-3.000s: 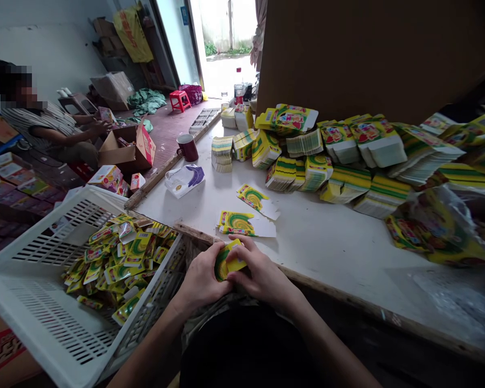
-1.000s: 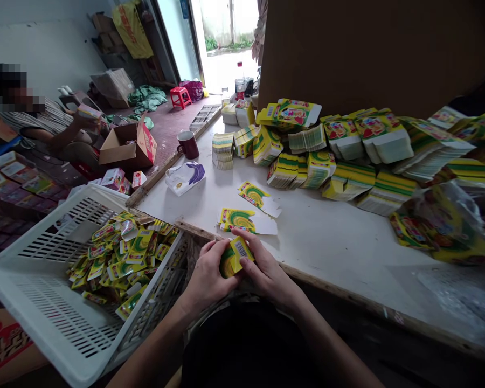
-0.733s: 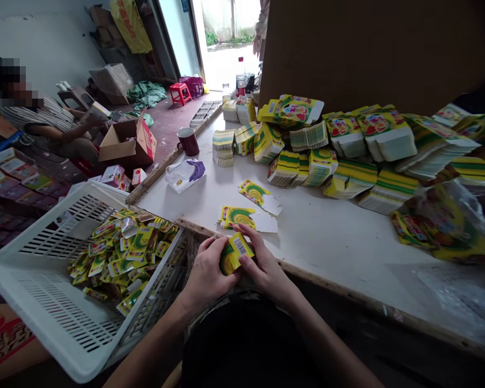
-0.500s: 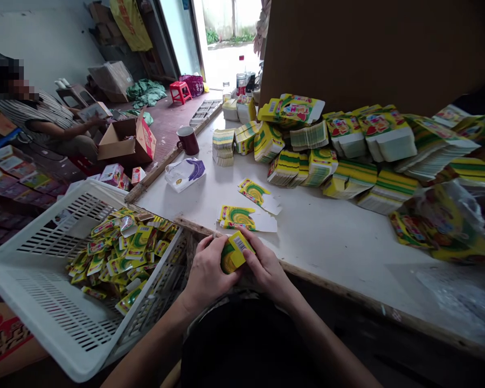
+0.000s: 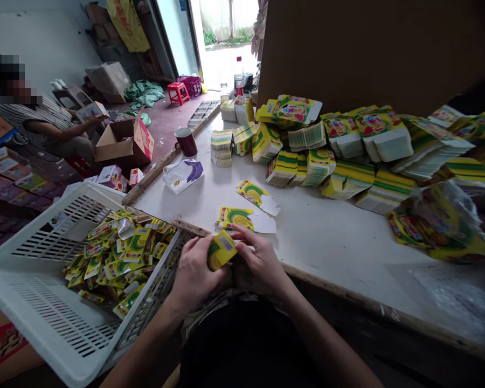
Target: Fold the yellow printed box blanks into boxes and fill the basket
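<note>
A small yellow-and-green carton with a barcode on its end panel is in my left hand, whose fingers and thumb wrap around it. My right hand is at the carton's right end, fingers bent and pinched close to its edge; the contact there is partly hidden. Just beyond my hands, two flattened cartons, a nearer one and a farther one, lie on the white table.
At left, a white plastic basket holds many filled cartons. Stacks of flat cartons line the table's back. A mug, a white-and-purple packet and a plastic bag are nearby. Another person sits at far left.
The carton has shifted slightly left with my left hand. My right hand has slid from the carton's side toward its right end, with less of the carton covered by its fingers.
</note>
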`<action>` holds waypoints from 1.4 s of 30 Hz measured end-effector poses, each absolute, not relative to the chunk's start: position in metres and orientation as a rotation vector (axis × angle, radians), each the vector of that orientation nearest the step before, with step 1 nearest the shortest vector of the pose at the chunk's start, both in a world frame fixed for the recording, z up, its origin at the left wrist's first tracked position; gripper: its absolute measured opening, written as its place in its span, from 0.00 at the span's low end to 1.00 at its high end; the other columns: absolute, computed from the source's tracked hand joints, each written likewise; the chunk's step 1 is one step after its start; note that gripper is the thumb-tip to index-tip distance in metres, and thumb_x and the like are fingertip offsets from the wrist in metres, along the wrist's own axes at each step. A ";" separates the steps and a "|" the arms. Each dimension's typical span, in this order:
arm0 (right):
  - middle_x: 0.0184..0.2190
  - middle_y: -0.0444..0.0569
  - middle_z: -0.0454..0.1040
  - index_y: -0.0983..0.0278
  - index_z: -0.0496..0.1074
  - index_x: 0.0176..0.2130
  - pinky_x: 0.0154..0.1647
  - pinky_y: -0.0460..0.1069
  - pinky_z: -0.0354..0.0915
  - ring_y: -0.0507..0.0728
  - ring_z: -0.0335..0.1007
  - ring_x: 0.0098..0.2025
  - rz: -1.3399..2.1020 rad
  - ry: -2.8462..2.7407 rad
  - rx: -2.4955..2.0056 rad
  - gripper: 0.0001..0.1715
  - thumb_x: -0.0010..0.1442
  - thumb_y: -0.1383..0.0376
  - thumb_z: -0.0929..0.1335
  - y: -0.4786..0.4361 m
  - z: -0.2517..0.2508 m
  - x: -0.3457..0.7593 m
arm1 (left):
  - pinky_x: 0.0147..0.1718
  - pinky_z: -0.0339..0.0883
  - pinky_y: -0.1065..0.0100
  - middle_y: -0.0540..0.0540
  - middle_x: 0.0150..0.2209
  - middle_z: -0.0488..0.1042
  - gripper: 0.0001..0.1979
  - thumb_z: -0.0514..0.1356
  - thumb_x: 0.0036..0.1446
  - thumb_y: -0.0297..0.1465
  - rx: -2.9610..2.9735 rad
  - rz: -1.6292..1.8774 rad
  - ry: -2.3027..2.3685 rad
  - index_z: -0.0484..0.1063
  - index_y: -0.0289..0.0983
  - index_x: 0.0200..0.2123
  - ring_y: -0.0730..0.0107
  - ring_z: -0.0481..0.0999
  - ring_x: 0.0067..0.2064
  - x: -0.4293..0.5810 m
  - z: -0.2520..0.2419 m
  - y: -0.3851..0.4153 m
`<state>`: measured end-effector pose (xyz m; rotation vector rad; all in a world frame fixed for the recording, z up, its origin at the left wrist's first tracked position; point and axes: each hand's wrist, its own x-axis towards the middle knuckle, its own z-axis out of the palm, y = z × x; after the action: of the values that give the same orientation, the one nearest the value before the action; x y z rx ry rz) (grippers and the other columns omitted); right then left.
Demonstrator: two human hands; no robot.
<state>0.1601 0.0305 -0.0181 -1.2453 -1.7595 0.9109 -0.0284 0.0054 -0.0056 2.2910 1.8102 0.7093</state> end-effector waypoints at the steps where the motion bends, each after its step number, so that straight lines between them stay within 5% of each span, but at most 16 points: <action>1: 0.46 0.52 0.79 0.63 0.68 0.57 0.45 0.50 0.73 0.57 0.78 0.43 0.846 -1.792 -1.317 0.22 0.66 0.62 0.64 0.037 -0.019 0.166 | 0.54 0.65 0.51 0.37 0.48 0.76 0.30 0.66 0.48 0.42 2.264 0.698 1.885 0.67 0.35 0.53 0.47 0.73 0.51 -0.043 -0.002 0.008; 4: 0.45 0.55 0.77 0.64 0.72 0.50 0.49 0.55 0.69 0.61 0.74 0.46 0.592 -1.853 -1.583 0.16 0.62 0.65 0.68 0.059 -0.024 0.181 | 0.53 0.63 0.43 0.33 0.47 0.75 0.33 0.64 0.49 0.49 2.087 0.566 2.293 0.67 0.33 0.52 0.39 0.72 0.51 -0.101 0.007 0.017; 8: 0.40 0.61 0.74 0.68 0.76 0.40 0.46 0.59 0.67 0.68 0.71 0.45 0.515 -1.913 -1.763 0.11 0.54 0.69 0.73 0.077 -0.034 0.184 | 0.55 0.53 0.32 0.18 0.62 0.56 0.54 0.65 0.42 0.54 1.816 0.554 2.767 0.52 0.25 0.62 0.23 0.58 0.61 -0.165 0.001 0.020; 15: 0.38 0.57 0.73 0.67 0.73 0.38 0.44 0.54 0.64 0.64 0.68 0.43 0.501 -1.974 -1.856 0.10 0.53 0.70 0.73 0.080 -0.039 0.175 | 0.60 0.58 0.49 0.35 0.54 0.70 0.27 0.60 0.53 0.47 1.947 0.920 2.189 0.70 0.35 0.50 0.46 0.67 0.58 -0.135 -0.028 0.026; 20: 0.33 0.51 0.72 0.64 0.70 0.32 0.39 0.51 0.62 0.61 0.67 0.39 0.543 -1.912 -1.822 0.05 0.53 0.70 0.71 0.081 -0.040 0.176 | 0.48 0.70 0.58 0.41 0.48 0.76 0.21 0.62 0.55 0.42 1.660 0.954 1.641 0.72 0.38 0.49 0.58 0.76 0.46 -0.076 -0.020 0.033; 25: 0.29 0.48 0.71 0.62 0.65 0.26 0.37 0.51 0.60 0.58 0.66 0.33 0.593 -1.740 -1.739 0.08 0.56 0.68 0.67 0.082 -0.036 0.182 | 0.43 0.71 0.63 0.45 0.37 0.78 0.14 0.64 0.55 0.40 1.363 0.820 1.267 0.74 0.36 0.40 0.63 0.77 0.40 -0.042 -0.024 0.033; 28: 0.29 0.47 0.71 0.61 0.64 0.28 0.33 0.49 0.61 0.56 0.66 0.30 0.655 -1.642 -1.647 0.08 0.60 0.65 0.64 0.079 -0.023 0.182 | 0.39 0.71 0.65 0.47 0.34 0.76 0.15 0.66 0.53 0.41 1.179 0.857 1.171 0.72 0.36 0.38 0.66 0.76 0.37 -0.030 -0.032 0.036; 34: 0.28 0.43 0.69 0.60 0.62 0.31 0.31 0.46 0.63 0.52 0.65 0.29 0.995 -1.677 -1.269 0.06 0.60 0.67 0.64 0.052 -0.005 0.148 | 0.50 0.67 0.58 0.42 0.44 0.76 0.24 0.62 0.54 0.49 0.924 1.328 0.909 0.70 0.38 0.46 0.56 0.74 0.50 0.002 -0.018 0.044; 42: 0.31 0.43 0.68 0.61 0.65 0.35 0.36 0.48 0.64 0.53 0.65 0.33 1.281 -1.450 -0.883 0.09 0.56 0.67 0.70 0.022 0.003 0.117 | 0.32 0.69 0.69 0.52 0.26 0.62 0.24 0.52 0.56 0.55 0.497 1.664 0.704 0.66 0.39 0.31 0.72 0.68 0.27 0.015 0.015 0.050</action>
<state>0.1174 0.0224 0.0033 -0.8827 -1.4501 1.2809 0.0146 0.0503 0.0147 0.4967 0.7038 1.6640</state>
